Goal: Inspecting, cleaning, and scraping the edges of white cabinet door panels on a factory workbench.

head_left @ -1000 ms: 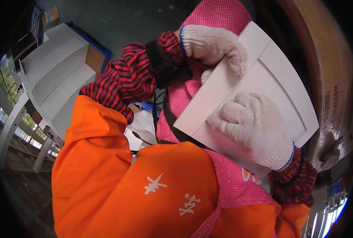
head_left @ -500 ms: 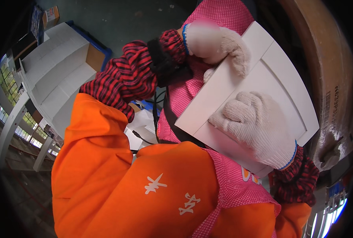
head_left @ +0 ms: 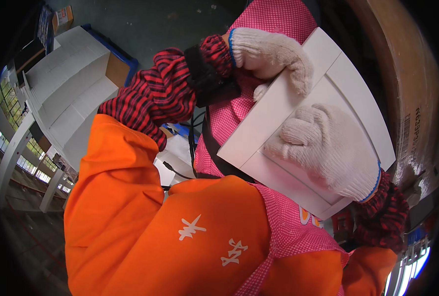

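Observation:
A white framed panel (head_left: 259,126), like a small cabinet door with a recessed middle, lies tilted across my lap over a pink checked apron (head_left: 278,15). My left hand (head_left: 276,52), in a white knitted glove with a blue cuff edge, grips the panel's far left edge. Its fingers bend over the frame, and a bit of glove shows beneath the edge. My right hand (head_left: 328,148), gloved alike, presses on the recessed face with its fingers curled together. Whatever may be under those fingers is hidden.
A brown cardboard-wrapped stack (head_left: 412,113) stands close on the right. White boards (head_left: 71,74) with a blue edge are at the left, near a small carton (head_left: 63,19). A black cable (head_left: 177,171) hangs beside my left sleeve.
My right hand has slid rightward and slightly away across the panel's face, baring more of its near edge. My left hand keeps its hold, and the panel has barely shifted.

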`<action>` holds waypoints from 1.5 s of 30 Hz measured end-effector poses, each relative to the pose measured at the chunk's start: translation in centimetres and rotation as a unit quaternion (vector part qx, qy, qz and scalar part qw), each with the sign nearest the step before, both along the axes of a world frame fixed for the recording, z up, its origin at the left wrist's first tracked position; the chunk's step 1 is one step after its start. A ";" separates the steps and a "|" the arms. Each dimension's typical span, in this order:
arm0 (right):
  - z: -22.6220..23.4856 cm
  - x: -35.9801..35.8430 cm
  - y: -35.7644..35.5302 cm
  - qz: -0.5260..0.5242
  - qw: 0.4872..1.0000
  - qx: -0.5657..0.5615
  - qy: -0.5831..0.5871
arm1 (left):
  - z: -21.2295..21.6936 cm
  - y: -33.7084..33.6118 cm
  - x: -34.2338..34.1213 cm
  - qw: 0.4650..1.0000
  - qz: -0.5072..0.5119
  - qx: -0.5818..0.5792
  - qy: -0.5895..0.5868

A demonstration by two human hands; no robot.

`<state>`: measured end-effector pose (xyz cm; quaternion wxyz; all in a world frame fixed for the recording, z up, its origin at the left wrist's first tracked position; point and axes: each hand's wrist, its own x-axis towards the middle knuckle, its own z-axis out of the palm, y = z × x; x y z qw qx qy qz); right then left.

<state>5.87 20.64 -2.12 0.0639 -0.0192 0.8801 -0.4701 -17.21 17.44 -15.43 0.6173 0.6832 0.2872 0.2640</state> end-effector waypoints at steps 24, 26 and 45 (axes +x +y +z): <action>3.0 7.8 -0.2 -0.350 0.889 -0.232 -0.183 | -0.4 0.0 -0.6 0.999 -0.010 -0.019 0.031; 2.4 6.6 -1.1 -0.307 0.926 -0.147 -0.162 | -0.4 0.3 0.1 1.000 -0.024 0.007 0.010; 3.3 11.7 -2.3 0.005 0.999 0.025 -0.030 | -3.0 -1.9 -0.6 0.798 -0.184 -0.573 0.031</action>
